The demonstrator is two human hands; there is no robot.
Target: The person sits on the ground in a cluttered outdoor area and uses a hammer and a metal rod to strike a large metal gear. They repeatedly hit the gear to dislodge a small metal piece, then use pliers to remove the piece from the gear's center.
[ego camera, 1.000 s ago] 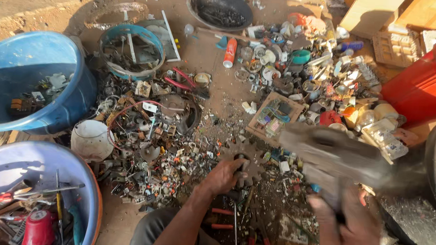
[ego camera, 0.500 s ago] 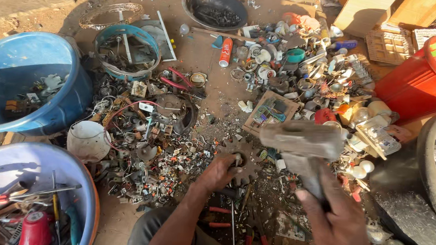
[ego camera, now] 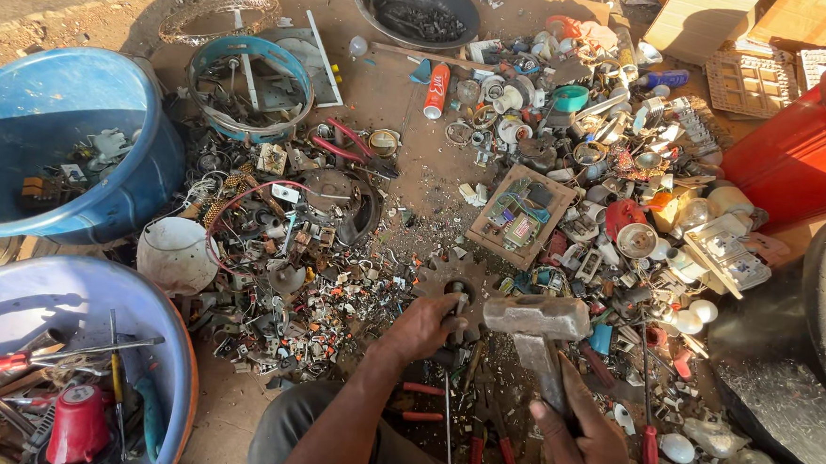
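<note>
Both forearms are bare from the elbow down; no sleeve, glove, watch or ring shows on either. The left hand (ego camera: pixel 424 325) and the right hand (ego camera: pixel 583 445) look dusty, with grime on the knuckles and fingers (ego camera: pixel 447 306). Below the left hand, grey trousers (ego camera: pixel 301 428) of plain, slightly creased cloth cover a bent knee.

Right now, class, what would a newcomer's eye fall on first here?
The hammer held low in the middle by the right hand, beside the left hand pressing on a gear wheel. Then the blue tub at left and the red bucket at right.
</note>
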